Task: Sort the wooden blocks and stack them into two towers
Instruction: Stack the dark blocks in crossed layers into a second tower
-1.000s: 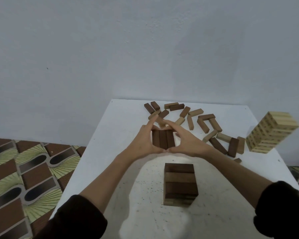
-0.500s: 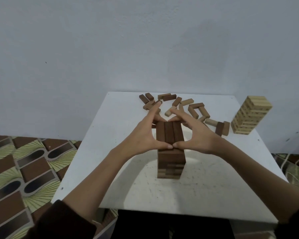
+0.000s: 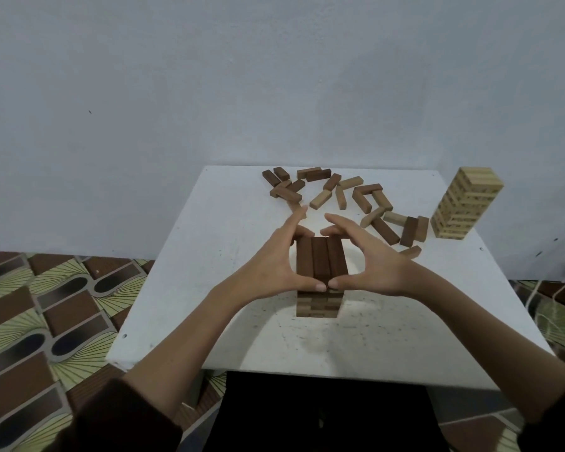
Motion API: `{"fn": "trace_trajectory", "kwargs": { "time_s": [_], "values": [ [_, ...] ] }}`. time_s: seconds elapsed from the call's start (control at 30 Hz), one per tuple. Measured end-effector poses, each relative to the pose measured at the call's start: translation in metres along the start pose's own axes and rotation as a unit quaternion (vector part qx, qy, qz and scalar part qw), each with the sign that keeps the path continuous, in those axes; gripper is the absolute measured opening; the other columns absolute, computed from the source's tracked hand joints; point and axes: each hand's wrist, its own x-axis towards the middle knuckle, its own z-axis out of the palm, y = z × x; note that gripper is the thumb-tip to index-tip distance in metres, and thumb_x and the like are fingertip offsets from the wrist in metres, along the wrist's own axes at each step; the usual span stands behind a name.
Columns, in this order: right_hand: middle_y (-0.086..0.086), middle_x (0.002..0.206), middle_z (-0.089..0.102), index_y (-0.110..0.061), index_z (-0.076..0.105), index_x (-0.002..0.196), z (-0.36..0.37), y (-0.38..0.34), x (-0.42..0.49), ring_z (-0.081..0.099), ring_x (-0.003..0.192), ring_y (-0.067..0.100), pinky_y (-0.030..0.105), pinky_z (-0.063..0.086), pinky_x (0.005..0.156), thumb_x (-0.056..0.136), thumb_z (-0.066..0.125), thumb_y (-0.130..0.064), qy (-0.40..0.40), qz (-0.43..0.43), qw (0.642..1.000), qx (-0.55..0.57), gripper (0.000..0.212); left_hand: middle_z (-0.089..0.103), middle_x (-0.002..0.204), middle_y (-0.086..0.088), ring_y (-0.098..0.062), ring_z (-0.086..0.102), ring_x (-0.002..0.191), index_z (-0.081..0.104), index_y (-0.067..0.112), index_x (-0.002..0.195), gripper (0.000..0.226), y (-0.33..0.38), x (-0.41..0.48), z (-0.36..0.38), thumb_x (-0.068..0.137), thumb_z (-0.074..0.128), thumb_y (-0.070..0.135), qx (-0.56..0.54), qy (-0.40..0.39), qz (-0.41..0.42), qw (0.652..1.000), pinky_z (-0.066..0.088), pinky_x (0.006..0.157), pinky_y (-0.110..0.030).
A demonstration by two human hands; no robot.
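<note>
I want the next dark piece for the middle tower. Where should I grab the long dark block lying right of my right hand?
Pinch the long dark block across its two long sides near the middle, coming from above. It lies flat on the table, its top exposed; a light block crowds its far end, so stay mid-length.

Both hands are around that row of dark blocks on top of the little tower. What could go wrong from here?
The three dark blocks, pinched between the left hand and right hand, could land skewed on the dark tower, or a nudge could topple it. Pulling back, a hand might also scatter the loose blocks behind.
</note>
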Motion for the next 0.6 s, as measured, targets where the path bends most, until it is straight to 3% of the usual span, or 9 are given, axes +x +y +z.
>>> {"fn": "trace_trajectory", "kwargs": {
  "time_s": [0.13,0.33,0.6],
  "values": [
    [-0.012,0.139,0.039,-0.031,0.014,0.147,-0.0025,0.0043,-0.0053,0.033,0.127,0.000,0.020,0.024,0.104,0.069,0.082,-0.031,-0.001,0.002,1.000,-0.013,0.104,0.045,0.126,0.008,-0.007,0.040,0.126,0.005,0.051,0.133,0.111,-0.0020,-0.0056,-0.0029,0.056,0.084,0.037,-0.003,-0.004,-0.009,1.000,0.026,0.107,-0.022],
    [-0.016,0.127,0.038,-0.030,0.016,0.147,-0.0008,0.0048,-0.0091,0.032,0.118,-0.005,0.016,0.024,0.097,0.069,0.082,-0.028,0.007,0.004,1.000,-0.029,0.102,0.046,0.127,0.004,-0.010,0.042,0.125,0.004,0.037,0.143,0.113,-0.0018,-0.0094,-0.0024,0.065,0.085,0.024,-0.001,-0.005,-0.015,1.000,0.026,0.110,-0.024],
    [-0.013,0.130,0.040,-0.028,0.016,0.147,0.0019,0.0045,-0.0087,0.034,0.120,-0.002,0.018,0.024,0.100,0.071,0.081,-0.025,0.015,0.004,1.000,-0.012,0.100,0.047,0.121,0.010,-0.006,0.043,0.120,0.008,0.034,0.143,0.107,-0.0006,-0.0103,0.0006,0.068,0.084,0.016,-0.014,0.008,-0.020,1.000,0.026,0.101,-0.008]
  ]
}}
